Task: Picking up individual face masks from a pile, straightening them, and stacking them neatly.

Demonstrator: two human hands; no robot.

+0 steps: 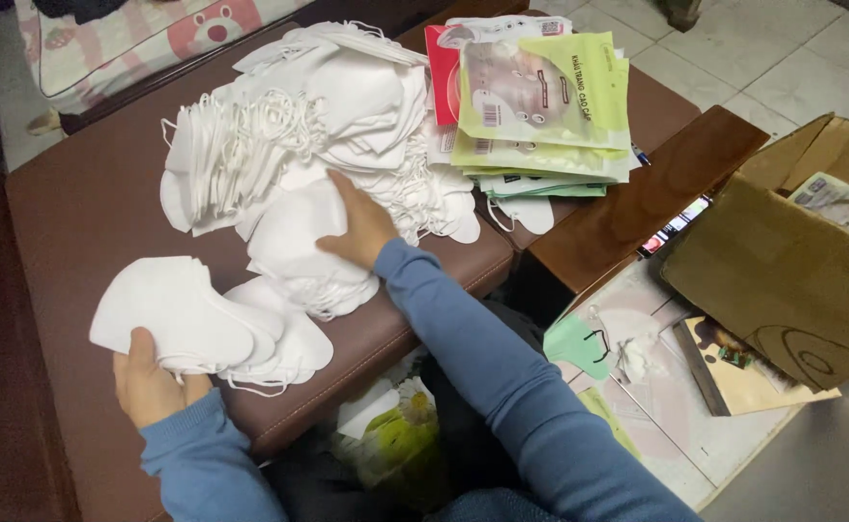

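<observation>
My left hand (149, 382) grips a small fanned stack of white face masks (187, 314) at the near edge of a brown cushioned bench (76, 203). My right hand (357, 227) rests palm down on another stack of white masks (299, 251) in the middle of the bench, fingers closed over its top mask. Behind it lies a big loose pile of white masks (318, 126) with tangled ear loops. Both arms wear blue sleeves.
Green and red flat mask packets (540, 97) are stacked at the bench's far right. A brown wooden board (651, 193) lies beside them. An open cardboard box (782, 261) stands on the tiled floor at right, with packets and paper scraps (627, 353) below.
</observation>
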